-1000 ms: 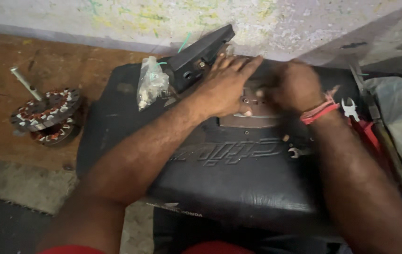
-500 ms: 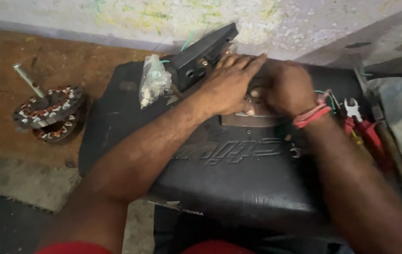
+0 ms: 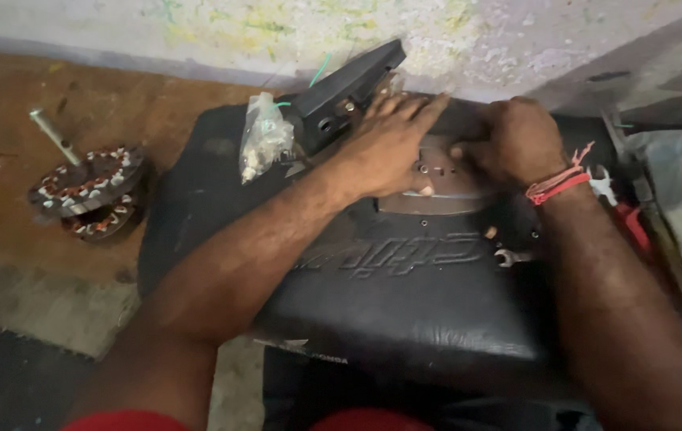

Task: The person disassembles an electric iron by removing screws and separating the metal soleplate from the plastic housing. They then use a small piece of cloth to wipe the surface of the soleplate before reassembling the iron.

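Seat: black, with raised black lettering, below both hands. Plate under the left hand: grey metal. Housing just beyond the left hand: dark grey. Wire beside it: green. Bag left of the left hand: clear, whitish contents. Wrist thread at the right hand: red. Stator far left: copper-brown windings, white segments. Floor: brown. Wall: pale, yellow-green flecks.

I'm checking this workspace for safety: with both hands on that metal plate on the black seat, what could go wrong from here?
The small spanner and a loose little part lie on the sloping black seat; they may slide off. The left hand and right hand crowd the metal plate, so fingers could get pinched. The plastic bag sits near the seat's edge and might fall.
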